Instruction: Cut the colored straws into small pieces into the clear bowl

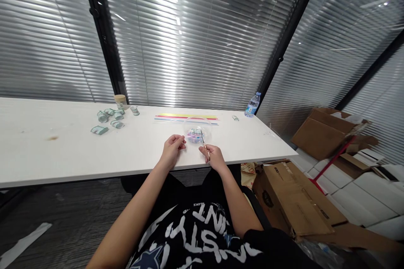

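My right hand [215,157] grips a pair of scissors [203,141] by the handles, with the blades pointing away from me over the near right part of a clear plastic bowl. Small bits in pink, purple and blue lie inside that bowl [208,128], along with a green-and-white printed piece. Left of the bowl, my left hand [172,150] is closed in a pinch at the fingertips; whatever is between them is too small to make out. Just behind the bowl lie thin straight strips [167,117] in yellow, red and blue.
Several green-and-white wrapped rolls [102,117] lie at the left, near a tub with a tan lid [120,101]. A water bottle [252,106] stands at the right end of the white table [142,157]. Cardboard boxes [293,197] fill the floor to the right.
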Demonstrator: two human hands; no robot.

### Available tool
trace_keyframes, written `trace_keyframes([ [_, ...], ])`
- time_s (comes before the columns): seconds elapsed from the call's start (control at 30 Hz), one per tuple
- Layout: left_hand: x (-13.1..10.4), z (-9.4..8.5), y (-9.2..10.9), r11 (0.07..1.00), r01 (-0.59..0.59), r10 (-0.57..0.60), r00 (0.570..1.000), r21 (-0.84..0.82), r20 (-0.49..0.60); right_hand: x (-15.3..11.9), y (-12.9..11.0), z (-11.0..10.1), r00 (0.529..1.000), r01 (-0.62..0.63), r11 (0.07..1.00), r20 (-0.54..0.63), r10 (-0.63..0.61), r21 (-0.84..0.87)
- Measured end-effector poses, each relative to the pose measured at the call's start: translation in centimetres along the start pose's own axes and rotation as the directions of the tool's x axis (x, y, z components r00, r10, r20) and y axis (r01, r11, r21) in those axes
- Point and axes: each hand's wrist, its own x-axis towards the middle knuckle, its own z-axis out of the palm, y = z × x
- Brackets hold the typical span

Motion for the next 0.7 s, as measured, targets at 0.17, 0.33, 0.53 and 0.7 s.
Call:
trace_keyframes([
  [0.17, -0.01, 0.04, 0.14, 1.000, 0.007, -0.007, 1.000, -0.007, -0.013, -0.12, 0.01, 0.01, 1.000, -0.002, 0.995, 0.014, 0.000, 0.105],
  [0.33, -0.03, 0.04, 0.17, 1.000, 0.006, -0.006, 1.000, -0.006, -0.020, -0.22, 0.22, -0.14, 0.997, 0.055, 0.991, 0.048, -0.061, 0.118],
  [0.53, 0.02, 0.01, 0.07, 1.000, 0.002, -0.002, 1.000, 0.005, -0.025, -0.33, 0.32, -0.39, 0.992, 0.086, 0.990, 0.082, -0.095, 0.111],
  [0.7, -0.02, 0.00, 0.13, 1.000, 0.007, -0.007, 1.000, 0.005, -0.027, -0.28, 0.50, -0.40, 0.991, 0.076, 0.990, 0.100, -0.088, 0.121],
])
